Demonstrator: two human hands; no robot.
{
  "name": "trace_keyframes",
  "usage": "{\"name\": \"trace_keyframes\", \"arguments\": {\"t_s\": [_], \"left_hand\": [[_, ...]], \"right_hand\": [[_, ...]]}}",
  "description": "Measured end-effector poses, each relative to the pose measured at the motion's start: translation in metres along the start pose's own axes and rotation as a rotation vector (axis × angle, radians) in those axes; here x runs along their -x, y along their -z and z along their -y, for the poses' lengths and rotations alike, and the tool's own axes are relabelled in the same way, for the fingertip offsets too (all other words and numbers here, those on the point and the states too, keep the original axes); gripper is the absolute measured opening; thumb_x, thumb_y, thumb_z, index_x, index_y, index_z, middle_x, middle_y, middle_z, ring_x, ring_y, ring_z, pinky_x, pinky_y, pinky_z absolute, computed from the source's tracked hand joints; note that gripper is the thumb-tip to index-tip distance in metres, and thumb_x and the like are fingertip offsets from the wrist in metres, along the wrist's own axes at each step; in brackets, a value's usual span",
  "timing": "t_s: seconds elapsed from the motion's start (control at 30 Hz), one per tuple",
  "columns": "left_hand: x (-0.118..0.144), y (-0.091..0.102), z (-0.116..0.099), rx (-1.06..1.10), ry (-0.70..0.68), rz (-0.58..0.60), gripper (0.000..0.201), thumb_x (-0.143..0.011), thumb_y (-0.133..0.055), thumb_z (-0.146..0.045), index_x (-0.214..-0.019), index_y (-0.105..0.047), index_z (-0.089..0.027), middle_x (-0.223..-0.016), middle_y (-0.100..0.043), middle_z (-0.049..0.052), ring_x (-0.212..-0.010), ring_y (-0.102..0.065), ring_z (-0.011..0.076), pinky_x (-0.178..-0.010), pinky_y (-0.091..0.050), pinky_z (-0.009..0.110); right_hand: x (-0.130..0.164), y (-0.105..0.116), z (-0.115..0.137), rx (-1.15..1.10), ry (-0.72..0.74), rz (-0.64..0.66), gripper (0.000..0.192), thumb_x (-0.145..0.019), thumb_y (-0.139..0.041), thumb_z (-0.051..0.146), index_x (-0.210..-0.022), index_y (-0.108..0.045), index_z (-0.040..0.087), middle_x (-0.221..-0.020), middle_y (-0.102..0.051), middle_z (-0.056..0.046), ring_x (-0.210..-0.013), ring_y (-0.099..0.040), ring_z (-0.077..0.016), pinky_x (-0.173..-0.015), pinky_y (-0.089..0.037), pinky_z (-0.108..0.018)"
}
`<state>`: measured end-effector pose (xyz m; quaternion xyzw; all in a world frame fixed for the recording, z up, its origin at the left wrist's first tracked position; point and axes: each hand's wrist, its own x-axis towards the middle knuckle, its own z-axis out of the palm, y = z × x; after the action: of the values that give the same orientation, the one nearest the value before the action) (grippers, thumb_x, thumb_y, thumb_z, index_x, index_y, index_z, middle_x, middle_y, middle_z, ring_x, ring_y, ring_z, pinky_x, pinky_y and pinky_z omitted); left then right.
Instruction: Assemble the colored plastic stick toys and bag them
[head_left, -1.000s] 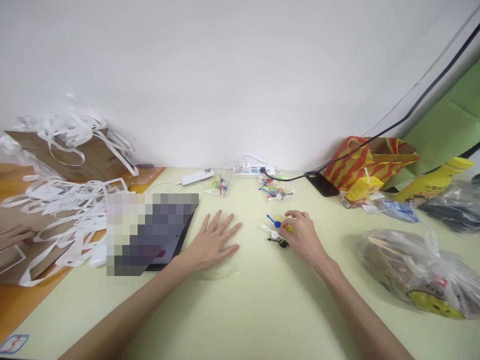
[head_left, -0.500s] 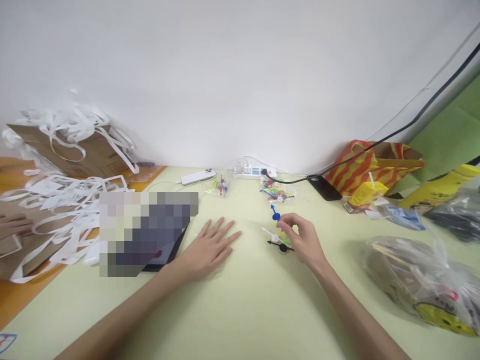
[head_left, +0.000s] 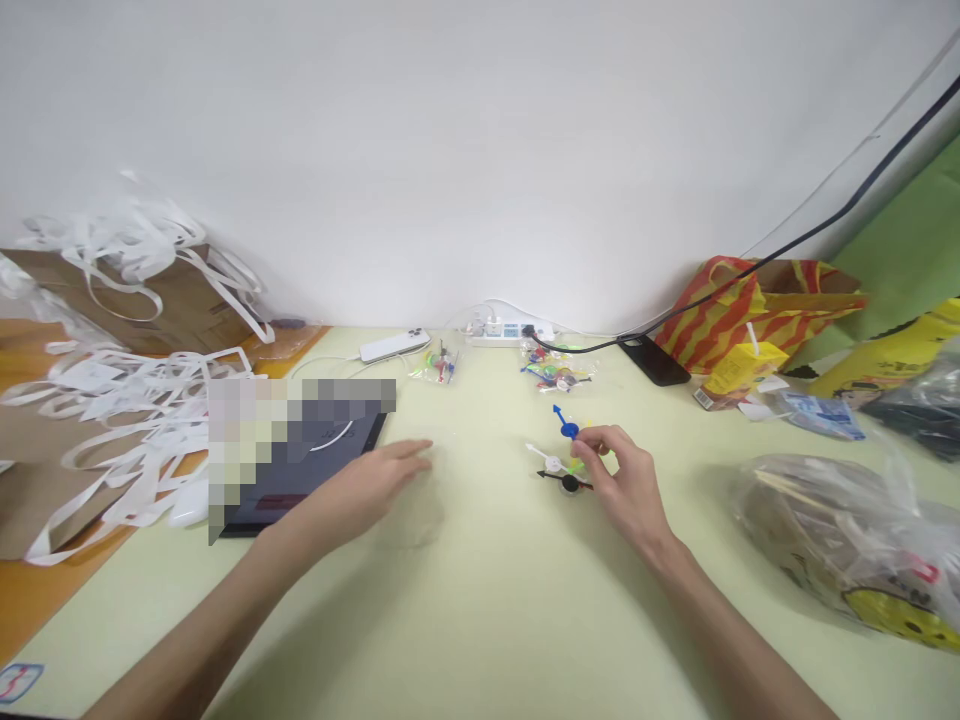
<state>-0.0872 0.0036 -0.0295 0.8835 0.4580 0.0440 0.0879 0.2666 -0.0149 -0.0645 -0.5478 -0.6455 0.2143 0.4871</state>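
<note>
My right hand [head_left: 626, 485] pinches a small blue arrow-shaped plastic piece [head_left: 565, 427] just above the pale green table [head_left: 510, 600]. Beside its fingertips lie a white piece [head_left: 550, 462] and a black piece [head_left: 568, 485], with a yellow-green one partly hidden under the fingers. My left hand [head_left: 364, 490] is lifted slightly off the table with its fingers together, and it seems to hold the edge of a small clear plastic bag [head_left: 420, 505], which is hard to make out. It is next to a dark tablet [head_left: 315, 455].
Two small bags of coloured pieces [head_left: 559, 375] [head_left: 441, 365], a power strip [head_left: 502, 335], a white phone [head_left: 394, 346] and a black phone [head_left: 654, 360] lie at the back. White paper strips [head_left: 112, 400] are heaped at left. A striped bag [head_left: 750, 310], a juice box [head_left: 742, 370] and a full plastic bag [head_left: 847, 540] stand at right.
My left hand has left its flat rest and drawn left and up, apparently taking the clear bag with it. My right hand has picked the blue piece off the table.
</note>
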Motion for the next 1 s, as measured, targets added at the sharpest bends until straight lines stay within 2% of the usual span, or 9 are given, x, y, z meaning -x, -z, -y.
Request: {"name": "trace_keyframes", "arguments": {"t_s": [0.07, 0.13, 0.23, 0.4, 0.53, 0.63, 0.73, 0.8, 1.0], "left_hand": [[0.007, -0.004, -0.013, -0.047, -0.032, 0.028, 0.051, -0.094, -0.035, -0.005, -0.131, -0.064, -0.025, -0.143, -0.060, 0.006, -0.130, -0.056, 0.0255, -0.104, -0.052, 0.042], [0.014, -0.008, -0.031, -0.116, -0.012, -0.008, 0.062, -0.085, -0.034, 0.004, -0.132, -0.062, -0.024, -0.134, -0.064, 0.010, -0.119, -0.062, 0.0274, -0.095, -0.055, 0.044], [0.020, -0.013, -0.049, -0.173, 0.020, -0.012, 0.062, -0.082, -0.036, 0.006, -0.131, -0.061, -0.021, -0.115, -0.067, 0.014, -0.105, -0.065, 0.0294, -0.086, -0.057, 0.047], [0.027, -0.026, -0.044, -0.082, -0.088, -0.059, 0.062, -0.095, -0.034, -0.001, -0.145, -0.048, -0.035, -0.153, -0.047, 0.007, -0.140, -0.046, 0.0268, -0.106, -0.049, 0.045], [0.037, -0.039, -0.035, -0.184, -0.026, -0.110, 0.041, -0.104, -0.041, -0.030, -0.143, -0.053, -0.033, -0.148, -0.053, 0.008, -0.136, -0.050, 0.0297, -0.106, -0.047, 0.049], [0.046, -0.044, -0.036, -0.266, 0.052, -0.195, 0.040, -0.105, -0.037, -0.035, -0.139, -0.057, -0.030, -0.138, -0.060, 0.011, -0.127, -0.056, 0.0310, -0.104, -0.046, 0.051], [0.050, -0.045, -0.038, -0.319, 0.094, -0.237, 0.041, -0.105, -0.034, -0.035, -0.135, -0.060, -0.028, -0.132, -0.063, 0.012, -0.121, -0.057, 0.0327, -0.100, -0.045, 0.051], [0.050, -0.044, -0.037, -0.343, 0.122, -0.231, 0.040, -0.104, -0.035, -0.034, -0.133, -0.061, -0.029, -0.132, -0.064, 0.011, -0.121, -0.057, 0.0335, -0.098, -0.044, 0.051], [0.050, -0.040, -0.029, -0.315, 0.173, -0.212, 0.036, -0.100, -0.041, -0.034, -0.129, -0.063, -0.031, -0.133, -0.065, 0.008, -0.120, -0.056, 0.0329, -0.096, -0.044, 0.050]], "right_hand": [[0.002, -0.001, 0.001, 0.019, 0.024, 0.019, 0.021, -0.096, -0.054, 0.038, -0.089, -0.066, 0.023, -0.085, -0.066, -0.007, -0.080, -0.060, -0.0239, -0.078, -0.047, -0.039], [0.004, -0.001, 0.004, 0.023, 0.032, 0.027, 0.023, -0.096, -0.053, 0.041, -0.089, -0.067, 0.023, -0.084, -0.066, -0.008, -0.080, -0.060, -0.0249, -0.076, -0.047, -0.040], [0.006, -0.002, 0.011, -0.066, -0.030, 0.059, 0.026, -0.095, -0.056, 0.045, -0.089, -0.067, 0.023, -0.081, -0.069, -0.007, -0.077, -0.060, -0.0245, -0.074, -0.047, -0.039], [0.005, -0.007, 0.021, -0.475, -0.301, 0.195, 0.031, -0.089, -0.065, 0.051, -0.091, -0.067, 0.019, -0.077, -0.071, -0.005, -0.070, -0.058, -0.0184, -0.064, -0.042, -0.031], [0.005, -0.010, 0.025, -0.595, -0.358, 0.216, 0.033, -0.086, -0.069, 0.052, -0.088, -0.064, 0.019, -0.075, -0.069, -0.004, -0.066, -0.053, -0.0153, -0.062, -0.041, -0.029], [0.012, -0.014, 0.030, -0.565, -0.328, 0.269, 0.030, -0.090, -0.064, 0.050, -0.087, -0.059, 0.021, -0.077, -0.068, -0.004, -0.064, -0.053, -0.0152, -0.061, -0.042, -0.029], [0.026, -0.027, 0.037, -0.467, -0.257, 0.464, 0.024, -0.097, -0.053, 0.044, -0.088, -0.055, 0.022, -0.085, -0.069, -0.004, -0.069, -0.057, -0.0172, -0.064, -0.041, -0.030], [0.034, -0.038, 0.039, -0.351, -0.190, 0.524, 0.019, -0.099, -0.048, 0.039, -0.088, -0.052, 0.023, -0.082, -0.065, -0.002, -0.072, -0.055, -0.0185, -0.064, -0.037, -0.029], [0.030, -0.050, 0.030, -0.162, -0.124, 0.341, 0.017, -0.101, -0.040, 0.035, -0.091, -0.048, 0.024, -0.087, -0.061, -0.002, -0.076, -0.053, -0.0201, -0.069, -0.036, -0.030]]}}
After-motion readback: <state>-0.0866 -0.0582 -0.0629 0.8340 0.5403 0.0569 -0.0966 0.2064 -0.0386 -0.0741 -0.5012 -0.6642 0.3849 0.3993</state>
